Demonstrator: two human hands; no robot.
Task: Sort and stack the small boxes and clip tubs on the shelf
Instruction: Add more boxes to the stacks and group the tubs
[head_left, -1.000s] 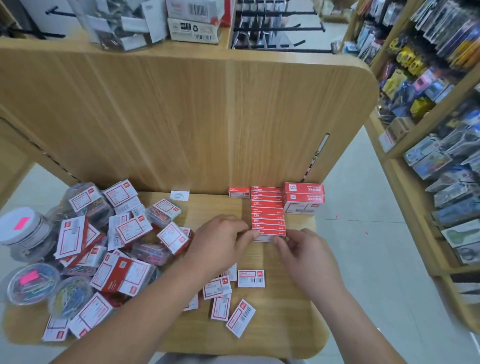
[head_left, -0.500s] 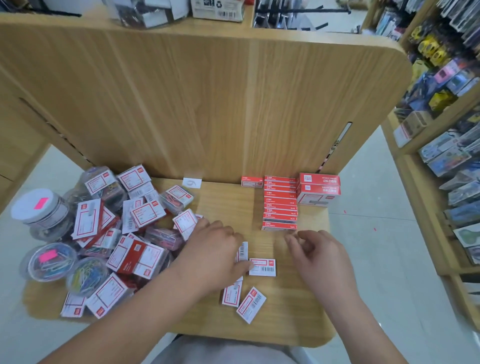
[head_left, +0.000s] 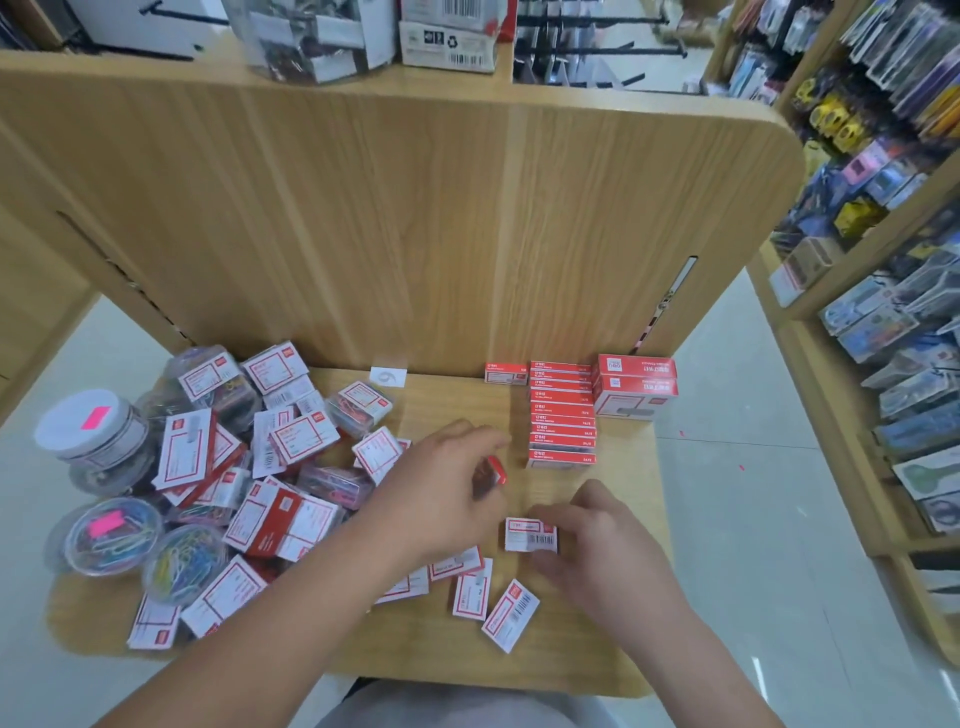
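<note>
Small red box (head_left: 492, 475) sits pinched in my left hand (head_left: 441, 488). A label-up box (head_left: 530, 535), on or just above the shelf (head_left: 441, 654), has my right hand (head_left: 602, 556) curled round it. Both are near the tidy red row (head_left: 561, 415) — likely their destination (faces matched). Clip tubs (head_left: 111, 535) wait in the heap at left.

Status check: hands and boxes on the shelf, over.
Left hand holding a small red box. Right hand pinching a white-labelled box. Red row ahead, loose boxes scattered below the hands.
</note>
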